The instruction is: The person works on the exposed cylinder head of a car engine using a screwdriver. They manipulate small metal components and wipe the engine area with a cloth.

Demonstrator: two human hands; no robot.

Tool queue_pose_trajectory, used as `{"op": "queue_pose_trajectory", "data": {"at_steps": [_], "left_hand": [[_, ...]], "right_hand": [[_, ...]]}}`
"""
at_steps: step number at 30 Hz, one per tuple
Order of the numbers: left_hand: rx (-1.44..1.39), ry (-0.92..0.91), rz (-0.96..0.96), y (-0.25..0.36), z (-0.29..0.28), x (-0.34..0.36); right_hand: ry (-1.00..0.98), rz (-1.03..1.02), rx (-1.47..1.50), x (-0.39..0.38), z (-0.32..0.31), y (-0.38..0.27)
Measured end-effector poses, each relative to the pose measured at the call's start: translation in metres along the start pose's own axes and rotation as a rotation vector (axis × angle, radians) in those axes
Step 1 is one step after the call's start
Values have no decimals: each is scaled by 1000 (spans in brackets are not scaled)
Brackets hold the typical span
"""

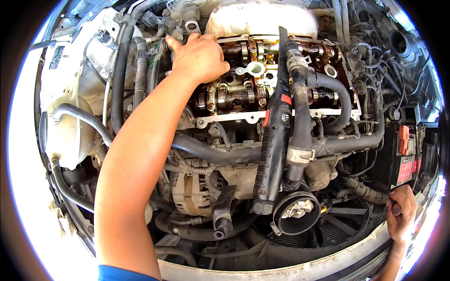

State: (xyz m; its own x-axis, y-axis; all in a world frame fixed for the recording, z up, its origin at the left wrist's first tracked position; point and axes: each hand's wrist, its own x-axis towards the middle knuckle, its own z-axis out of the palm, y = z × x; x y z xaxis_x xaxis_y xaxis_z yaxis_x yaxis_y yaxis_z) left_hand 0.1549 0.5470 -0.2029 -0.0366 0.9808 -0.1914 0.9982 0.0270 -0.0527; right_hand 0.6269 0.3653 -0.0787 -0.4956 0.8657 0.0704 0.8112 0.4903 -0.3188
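Note:
My left hand (199, 58) reaches over the far left corner of an opened engine, back upward. Its fingers curl down out of sight beside a metal lifting bracket (192, 26), so what they grip is hidden. Close to it lie the bare camshafts (241, 96) in the cylinder head, brown with oil. My right hand (403, 213), at the lower right by the car's front edge, has its fingers closed round something dark with a rounded end. A long black work light (272, 154) with red switches lies across the engine, between the two hands.
A black coolant hose (302, 112) with metal clamps runs beside the light. A wide intake pipe (297, 213) has crumpled pale material stuffed in its mouth. The alternator (192, 193) sits low left, a whitish coolant tank (72, 133) further left, a battery (398, 161) at right.

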Motion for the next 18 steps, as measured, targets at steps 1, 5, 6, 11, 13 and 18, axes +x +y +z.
{"op": "queue_pose_trajectory", "data": {"at_steps": [1, 5, 6, 11, 13, 18], "left_hand": [[4, 4, 3, -1, 1, 0], [13, 9, 28, -2, 1, 0], [10, 6, 34, -2, 1, -1], [-10, 19, 29, -3, 3, -1], [-17, 50, 33, -6, 6, 0], [3, 9, 37, -5, 5, 2]], "right_hand": [[1, -6, -12, 0, 0, 0], [5, -18, -19, -1, 1, 2], [2, -19, -10, -1, 1, 2], [-8, -33, -4, 2, 0, 2], [-7, -36, 1, 2, -1, 1], [-17, -30, -14, 2, -1, 2]]}}
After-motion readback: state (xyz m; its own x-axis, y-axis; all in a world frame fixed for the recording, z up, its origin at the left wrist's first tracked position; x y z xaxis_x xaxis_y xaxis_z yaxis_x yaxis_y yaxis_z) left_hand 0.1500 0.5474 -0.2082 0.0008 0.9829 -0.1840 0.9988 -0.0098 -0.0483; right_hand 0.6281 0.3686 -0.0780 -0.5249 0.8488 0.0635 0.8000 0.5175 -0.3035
